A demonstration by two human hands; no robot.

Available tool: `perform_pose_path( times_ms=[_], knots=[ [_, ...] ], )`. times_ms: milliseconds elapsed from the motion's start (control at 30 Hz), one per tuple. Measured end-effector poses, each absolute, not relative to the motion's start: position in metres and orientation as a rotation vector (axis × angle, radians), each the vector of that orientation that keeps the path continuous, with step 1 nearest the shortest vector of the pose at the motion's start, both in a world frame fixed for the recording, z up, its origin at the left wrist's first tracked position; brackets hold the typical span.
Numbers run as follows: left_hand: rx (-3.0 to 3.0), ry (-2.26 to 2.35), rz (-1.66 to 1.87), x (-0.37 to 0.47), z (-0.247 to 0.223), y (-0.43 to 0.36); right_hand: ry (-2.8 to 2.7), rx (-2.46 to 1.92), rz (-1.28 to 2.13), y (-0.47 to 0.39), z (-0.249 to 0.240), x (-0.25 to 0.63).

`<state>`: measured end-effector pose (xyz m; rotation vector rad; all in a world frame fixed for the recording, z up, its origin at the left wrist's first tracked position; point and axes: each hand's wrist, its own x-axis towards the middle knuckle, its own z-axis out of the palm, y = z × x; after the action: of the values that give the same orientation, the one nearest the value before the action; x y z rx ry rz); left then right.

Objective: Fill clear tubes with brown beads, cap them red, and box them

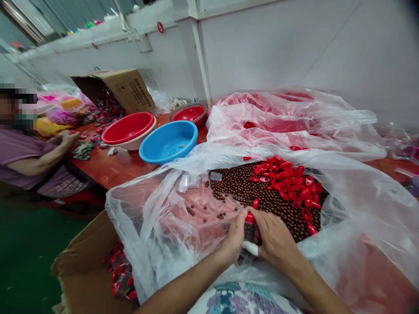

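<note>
My left hand [235, 237] and my right hand [275, 237] meet around a small clear container with a red top [249, 218], its lower part dark inside. Both hands have their fingers wrapped against it. A white covering is on a digit of my right hand, beneath the container. Just beyond my hands, many brown beads [268, 200] lie on a clear plastic sheet [147, 213]. Red plastic caps with loops [288, 179] are heaped on the beads. Small clear pieces [188, 181] rest at the left of the beads.
A blue basin [168, 141], a red basin [129, 127] and an open carton [129, 89] stand at the back left. Bagged red parts [278, 111] lie behind the beads. Another carton [81, 261] holds red-topped items at lower left. A person [29, 157] sits at far left.
</note>
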<state>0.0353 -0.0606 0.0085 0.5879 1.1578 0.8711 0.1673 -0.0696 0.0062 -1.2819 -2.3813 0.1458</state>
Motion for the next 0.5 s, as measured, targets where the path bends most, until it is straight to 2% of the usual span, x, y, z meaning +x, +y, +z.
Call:
perform_pose_path(
  times_ms=[233,400,500],
  knots=[
    [0.723,1.157,0.806,0.030,0.021,-0.060,-2.338,-1.256,0.180,-0.066,0.004,0.162],
    [1.382,1.070,0.438,-0.005,0.024,-0.030,-2.278,-1.312,0.367,-0.084,0.005,0.159],
    [1.712,1.342,0.572,-0.033,0.017,0.022,-2.339,-1.325,0.526,-0.097,0.010,0.160]
  ],
)
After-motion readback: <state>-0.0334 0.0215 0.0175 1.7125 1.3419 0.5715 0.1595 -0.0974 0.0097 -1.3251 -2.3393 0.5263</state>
